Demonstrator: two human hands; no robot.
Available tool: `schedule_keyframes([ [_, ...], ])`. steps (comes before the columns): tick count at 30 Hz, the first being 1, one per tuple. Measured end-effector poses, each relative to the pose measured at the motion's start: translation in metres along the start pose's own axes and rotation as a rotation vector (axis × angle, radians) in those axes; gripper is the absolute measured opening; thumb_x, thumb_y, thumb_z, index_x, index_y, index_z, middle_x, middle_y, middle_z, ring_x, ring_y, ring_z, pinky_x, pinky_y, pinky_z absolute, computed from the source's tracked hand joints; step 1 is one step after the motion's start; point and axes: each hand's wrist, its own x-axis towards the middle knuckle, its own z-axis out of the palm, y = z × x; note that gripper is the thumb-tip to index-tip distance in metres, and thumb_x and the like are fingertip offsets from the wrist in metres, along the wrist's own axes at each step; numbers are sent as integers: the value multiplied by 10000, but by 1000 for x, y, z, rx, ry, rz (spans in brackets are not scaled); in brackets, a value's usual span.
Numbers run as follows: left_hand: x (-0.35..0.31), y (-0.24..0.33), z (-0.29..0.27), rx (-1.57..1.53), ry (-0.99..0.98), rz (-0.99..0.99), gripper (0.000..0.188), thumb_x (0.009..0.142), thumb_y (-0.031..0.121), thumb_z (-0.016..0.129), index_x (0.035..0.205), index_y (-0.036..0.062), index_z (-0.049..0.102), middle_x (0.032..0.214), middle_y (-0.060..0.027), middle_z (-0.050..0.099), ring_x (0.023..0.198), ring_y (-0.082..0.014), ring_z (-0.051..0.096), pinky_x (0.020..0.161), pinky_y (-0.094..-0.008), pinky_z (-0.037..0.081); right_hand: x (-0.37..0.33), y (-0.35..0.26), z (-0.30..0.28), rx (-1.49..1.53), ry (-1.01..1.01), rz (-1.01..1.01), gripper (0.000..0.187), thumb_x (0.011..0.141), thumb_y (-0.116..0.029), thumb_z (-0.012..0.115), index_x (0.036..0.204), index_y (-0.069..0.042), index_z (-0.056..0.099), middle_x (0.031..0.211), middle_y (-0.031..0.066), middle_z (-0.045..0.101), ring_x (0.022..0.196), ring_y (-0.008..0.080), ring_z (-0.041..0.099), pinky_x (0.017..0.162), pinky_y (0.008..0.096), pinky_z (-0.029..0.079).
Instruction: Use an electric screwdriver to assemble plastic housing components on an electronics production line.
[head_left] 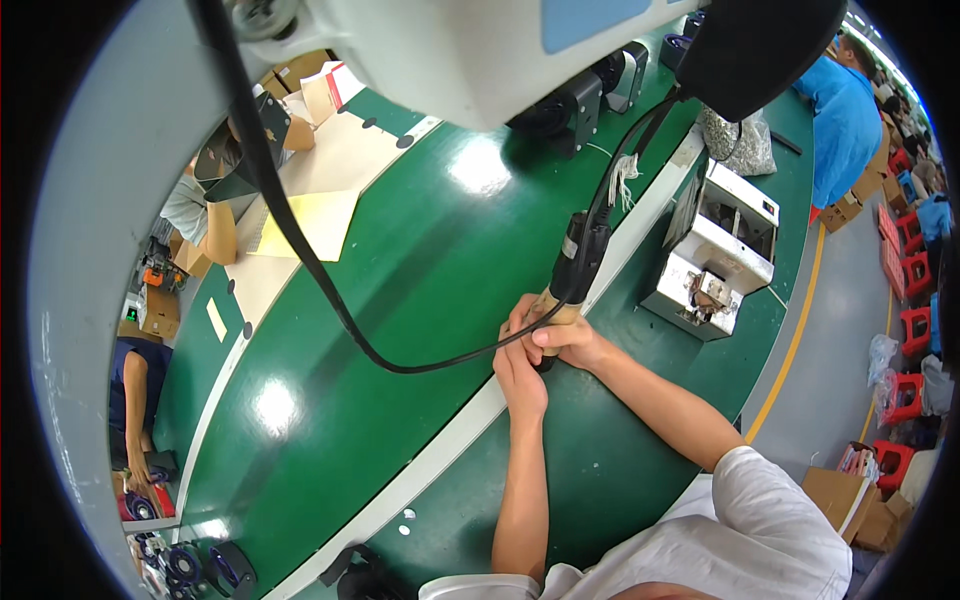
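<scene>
A black cable (400, 369) hangs in a loop, its slack perhaps leaving room to move. The left hand (518, 362) wraps the tan lower part of a black hand tool (580, 257), slanted over the bench's white strip (440, 455); the right hand (572, 341) clasps it too, probably for steadiness. Rightward, a white metal box (708, 252) sits apart, seemingly kept within reach.

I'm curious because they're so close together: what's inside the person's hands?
A tan tube shows above the left hand and right hand, with a black part beyond. The fingers cover the gripped stretch, so I can't see it.
</scene>
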Motion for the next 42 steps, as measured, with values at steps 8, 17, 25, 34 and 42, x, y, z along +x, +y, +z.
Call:
schedule_keyframes([
  [8,-4,3,-6,43,3,-20,444,997,226,281,1204,-83,523,965,-55,567,800,-98,481,712,-225,382,-4,4,8,18,-25,-22,326,736,-221,662,930,15,550,618,60,557,613,143,545,680,271,417],
  [17,0,-9,-8,15,-17,-70,437,1002,219,283,1190,-91,526,868,-43,547,731,-98,460,676,-232,385,2,10,1,38,-41,-78,320,734,-200,668,937,19,551,649,65,570,587,130,542,609,250,416],
  [25,-1,-2,-7,19,-17,-86,419,1008,224,299,1196,-67,535,914,-44,570,741,-79,452,647,-212,364,-4,5,6,48,66,-16,367,669,-207,673,917,34,549,624,72,548,544,148,524,670,268,427],
  [34,1,-2,-8,-14,-20,-34,419,1010,228,293,1212,-55,529,946,-42,575,765,-76,465,662,-206,369,-1,5,-1,61,-48,-14,326,740,-160,649,984,14,520,672,79,572,592,153,544,598,279,430],
  [42,-5,0,-10,-34,-1,-40,356,1003,191,335,1164,-45,547,929,-41,572,745,-72,453,648,-204,361,-5,3,9,43,47,-37,504,673,-206,694,1067,37,495,637,59,554,555,136,530,572,246,432],
])
